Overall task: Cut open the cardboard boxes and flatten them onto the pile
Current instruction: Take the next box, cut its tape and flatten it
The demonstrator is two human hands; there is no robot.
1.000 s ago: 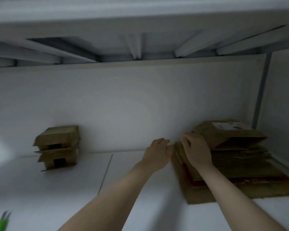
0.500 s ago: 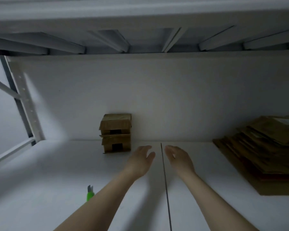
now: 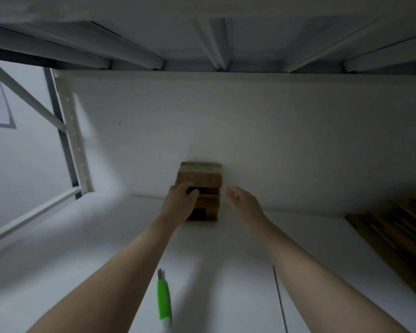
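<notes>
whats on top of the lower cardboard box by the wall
A second cardboard box sits on the lower box. The left hand covers their left front edges, hiding that part.

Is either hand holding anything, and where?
Right hand holds nothing. Left hand is at the front-left corner of the upper cardboard box; a grip cannot be told.
</notes>
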